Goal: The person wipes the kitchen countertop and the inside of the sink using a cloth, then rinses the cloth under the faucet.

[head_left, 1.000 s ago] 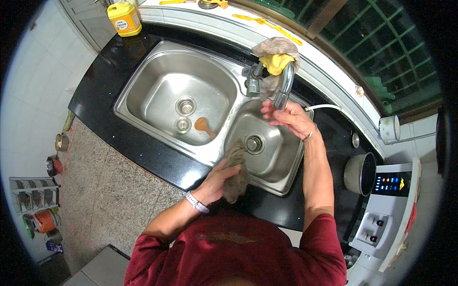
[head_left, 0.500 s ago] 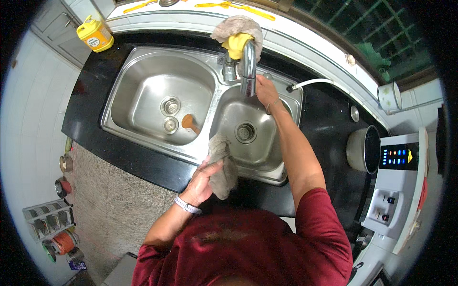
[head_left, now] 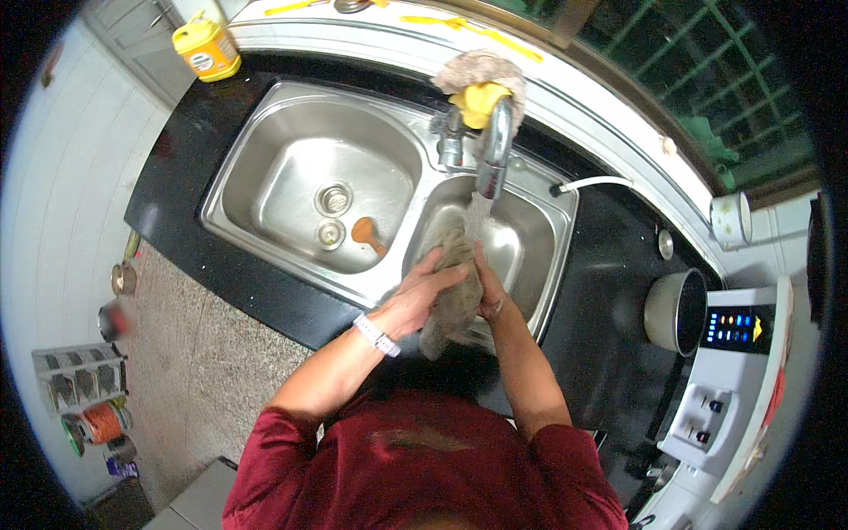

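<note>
A wet grey cloth (head_left: 457, 296) hangs over the front of the right sink basin (head_left: 539, 231). My left hand (head_left: 419, 293) grips it from the left, thumb lying across its top. Against the cloth's right side is my right hand (head_left: 488, 287), its fingers partly hidden behind the fabric. Water (head_left: 479, 212) runs from the curved chrome faucet (head_left: 497, 146) onto the upper end of the cloth. Another crumpled cloth (head_left: 473, 69) and a yellow cloth (head_left: 481, 103) drape over the faucet's back.
In the left basin (head_left: 265, 177) lie a drain strainer (head_left: 331, 234) and a brown wooden-looking tool (head_left: 365, 233). A yellow jug (head_left: 207, 49) stands at the back left corner. On the right counter are a pot (head_left: 664, 311), a small lid (head_left: 665, 245) and a white hose (head_left: 596, 183).
My right hand has come from beside the faucet down to the cloth. Water now runs from the spout. My left hand has carried the cloth right and forward, under the stream.
</note>
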### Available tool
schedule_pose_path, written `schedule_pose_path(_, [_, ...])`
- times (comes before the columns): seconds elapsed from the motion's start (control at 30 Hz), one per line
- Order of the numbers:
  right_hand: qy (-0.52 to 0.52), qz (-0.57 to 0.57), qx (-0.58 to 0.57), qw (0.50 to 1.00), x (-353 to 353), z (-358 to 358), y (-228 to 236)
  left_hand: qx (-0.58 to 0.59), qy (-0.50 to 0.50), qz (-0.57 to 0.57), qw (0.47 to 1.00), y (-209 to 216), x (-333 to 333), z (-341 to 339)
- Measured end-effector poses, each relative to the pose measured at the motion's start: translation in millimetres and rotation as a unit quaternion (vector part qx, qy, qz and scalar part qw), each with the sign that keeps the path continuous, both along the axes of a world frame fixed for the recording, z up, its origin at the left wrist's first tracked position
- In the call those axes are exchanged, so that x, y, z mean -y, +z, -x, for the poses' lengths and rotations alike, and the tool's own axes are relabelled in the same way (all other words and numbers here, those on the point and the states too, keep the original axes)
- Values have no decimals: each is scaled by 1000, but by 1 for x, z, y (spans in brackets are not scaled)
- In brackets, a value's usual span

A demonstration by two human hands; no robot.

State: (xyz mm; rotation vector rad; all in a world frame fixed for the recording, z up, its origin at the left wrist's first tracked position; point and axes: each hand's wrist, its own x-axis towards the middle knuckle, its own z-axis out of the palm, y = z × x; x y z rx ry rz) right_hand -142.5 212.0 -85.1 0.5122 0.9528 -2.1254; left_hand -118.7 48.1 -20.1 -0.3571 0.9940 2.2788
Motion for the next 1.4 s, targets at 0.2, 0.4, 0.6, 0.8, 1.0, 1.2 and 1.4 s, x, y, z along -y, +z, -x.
schedule_pose_path(0.2, [-40,0,-88,995,-18,16,-2,-134,-99,265,950,-32,53,23])
schedule_pose_path(0.4, [-131,-108,-84,982,-6,18,16,-276,-76,445,849,-156,188,60])
schedule_pose_path(0.6, [-141,-296,-72,942,-10,-5,-21,-452,-66,691,560,-210,246,119])
schedule_pose_path(0.8, [-137,-282,-28,949,-10,-44,6,-209,-244,795,515,-233,233,184])
schedule_pose_path(1.0, [-149,-316,-39,936,-14,-57,10,-147,-316,752,559,-297,240,220])
schedule_pose_path(1.2, [-138,-355,-33,924,6,-45,19,-158,-296,778,531,-366,245,226])
schedule_pose_path(1.4, [-88,-418,-16,904,-3,-54,3,-186,-249,802,509,-413,241,228])
